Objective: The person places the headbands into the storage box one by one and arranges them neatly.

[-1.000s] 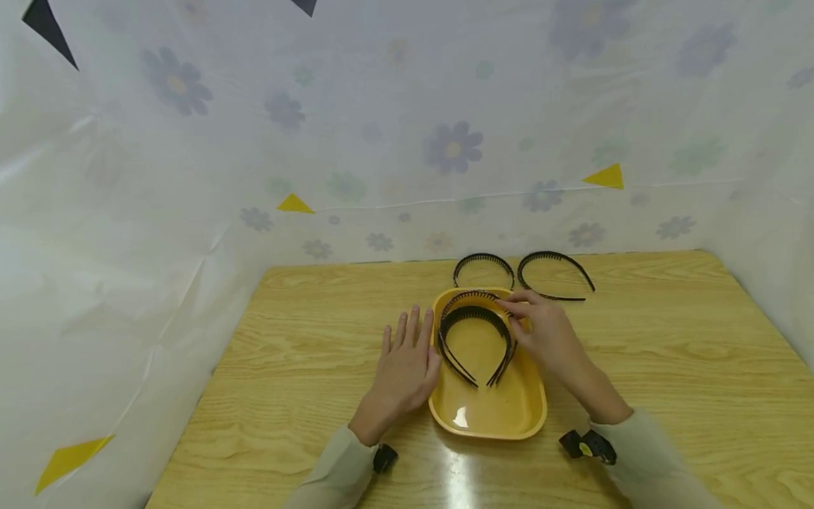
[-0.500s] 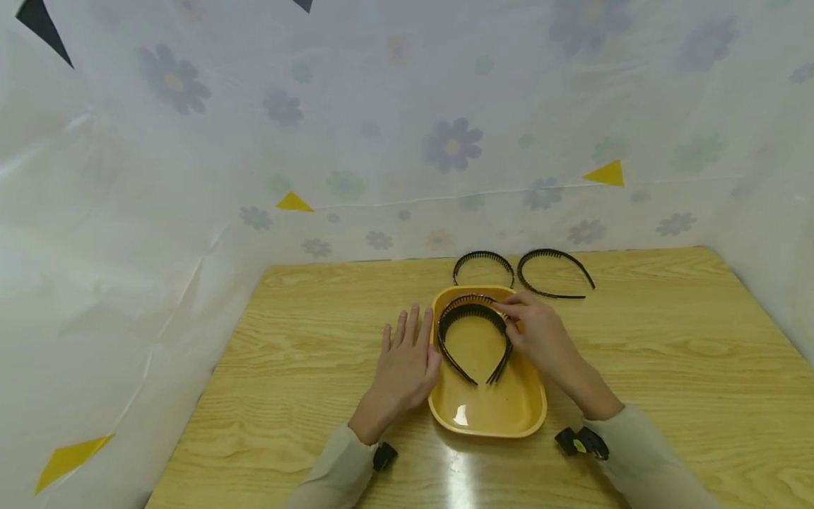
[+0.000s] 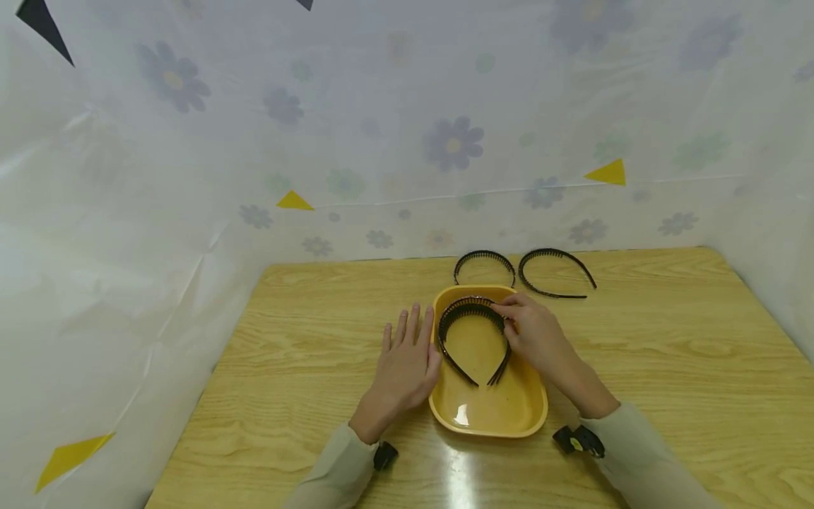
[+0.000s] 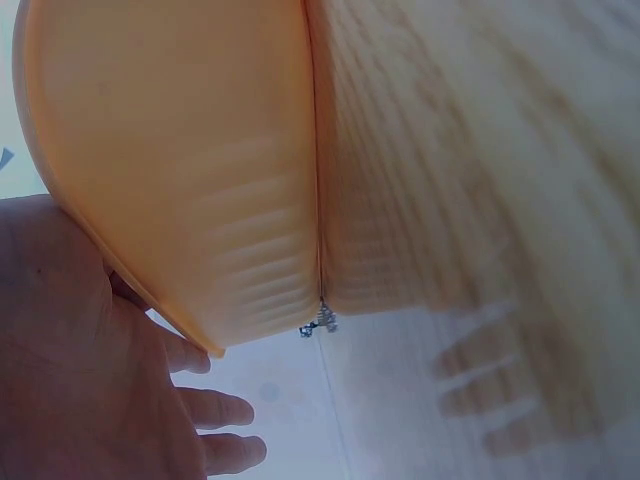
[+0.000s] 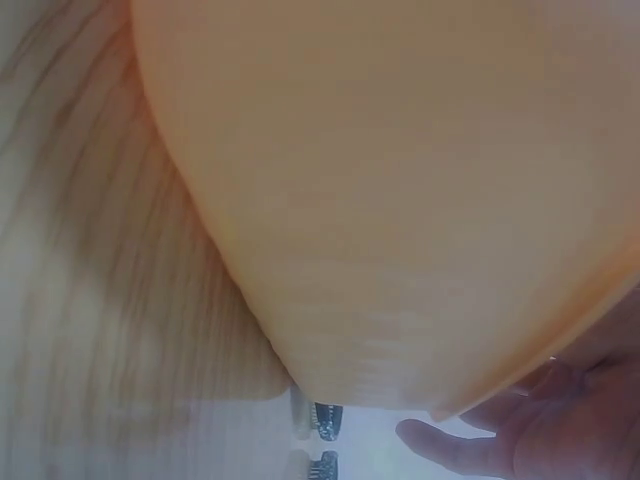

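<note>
Inside a yellow plastic tray (image 3: 490,420) lie several black toothed headbands (image 3: 455,367), stacked with their arches at the far end and ends toward the person. The right hand (image 3: 540,336) reaches over the tray's right rim and pinches the top headband (image 3: 472,300) on the right side of its arch. The left hand (image 3: 403,364) has its fingers straight and lies along the tray's left rim. In the left wrist view the left hand (image 4: 90,350) is against the rim. The right wrist view shows part of the right hand (image 5: 560,425); its grip is hidden there.
Two more black headbands lie behind the tray: one (image 3: 481,253) directly beyond its far rim, one (image 3: 550,252) to the right. The wooden table (image 3: 305,353) ends at a flowered white sheet (image 3: 381,127) at the back.
The right hand has shifted slightly left and toward the person, bringing the top headband down in line with the stack. The left hand has stayed at the rim.
</note>
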Available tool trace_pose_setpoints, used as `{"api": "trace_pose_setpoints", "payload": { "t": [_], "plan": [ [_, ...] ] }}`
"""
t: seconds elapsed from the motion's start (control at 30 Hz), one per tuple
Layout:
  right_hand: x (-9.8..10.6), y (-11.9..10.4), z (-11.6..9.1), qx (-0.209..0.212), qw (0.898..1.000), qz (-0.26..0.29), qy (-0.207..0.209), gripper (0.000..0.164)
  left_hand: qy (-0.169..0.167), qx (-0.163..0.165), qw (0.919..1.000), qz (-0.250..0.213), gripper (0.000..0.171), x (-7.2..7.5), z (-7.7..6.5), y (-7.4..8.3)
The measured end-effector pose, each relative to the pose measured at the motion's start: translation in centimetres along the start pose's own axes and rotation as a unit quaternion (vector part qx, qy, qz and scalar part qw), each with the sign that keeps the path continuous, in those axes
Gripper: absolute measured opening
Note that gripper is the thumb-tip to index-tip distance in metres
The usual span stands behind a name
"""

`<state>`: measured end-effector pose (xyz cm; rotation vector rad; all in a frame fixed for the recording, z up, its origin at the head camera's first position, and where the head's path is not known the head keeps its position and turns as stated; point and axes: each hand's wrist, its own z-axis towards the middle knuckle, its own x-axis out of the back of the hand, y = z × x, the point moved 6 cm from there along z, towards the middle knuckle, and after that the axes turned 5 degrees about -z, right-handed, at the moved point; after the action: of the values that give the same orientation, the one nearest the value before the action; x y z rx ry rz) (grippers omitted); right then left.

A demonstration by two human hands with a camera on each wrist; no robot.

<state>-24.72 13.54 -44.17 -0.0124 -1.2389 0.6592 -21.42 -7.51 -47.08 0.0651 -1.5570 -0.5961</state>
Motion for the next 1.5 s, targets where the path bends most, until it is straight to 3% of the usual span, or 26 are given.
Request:
{"api": "trace_pose_setpoints", "payload": {
  "t": [0.73,1.5],
  "plan": [
    [-0.7,-0.2,0.2,0.007,0.999,-0.039,-0.018,0.032,-0.002,-0.001,1.0,0.006,0.062,0.1,0.0,0.1],
    [-1.2,-0.7,-0.1,0.034,0.998,-0.054,0.002,0.028,-0.011,0.003,0.9999,0.002,0.062,-0.1,0.1,-0.1]
  ]
}}
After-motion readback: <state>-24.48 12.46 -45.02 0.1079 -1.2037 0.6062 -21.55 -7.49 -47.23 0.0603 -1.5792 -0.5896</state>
